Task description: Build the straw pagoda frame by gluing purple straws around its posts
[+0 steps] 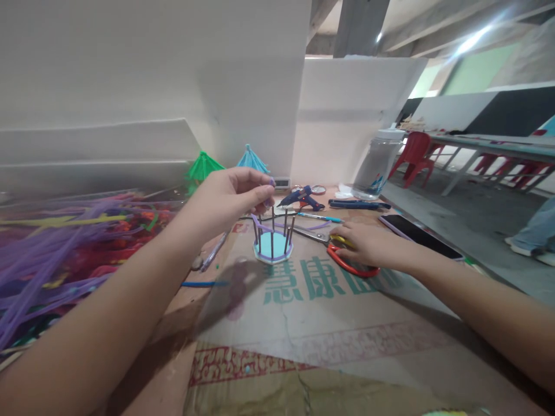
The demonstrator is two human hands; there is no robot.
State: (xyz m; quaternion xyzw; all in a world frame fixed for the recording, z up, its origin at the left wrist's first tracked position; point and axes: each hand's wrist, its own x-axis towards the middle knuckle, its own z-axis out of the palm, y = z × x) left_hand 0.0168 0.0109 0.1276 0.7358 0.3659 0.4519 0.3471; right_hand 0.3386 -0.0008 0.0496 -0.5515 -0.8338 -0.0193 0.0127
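My left hand (236, 193) is closed in a pinch above a small model base (271, 247). A bit of purple pipe cleaner (272, 182) shows between the fingertips. The base is a light-blue polygon edged in purple, with several dark upright posts around it. A purple strip runs behind the posts toward the right. My right hand (368, 242) is closed on the handles of a pair of scissors (342, 263), one loop red and one yellow. The scissor blades lie on the cardboard and point toward the base.
A blue glue gun (303, 197), a blue pen (321, 217), a dark-blue tool (359, 204) and a phone (418, 237) lie behind and right. Pipe cleaners (87, 248) are heaped at left. Green (203, 166) and blue (249, 157) cone roofs and a clear jar (379, 164) stand behind.
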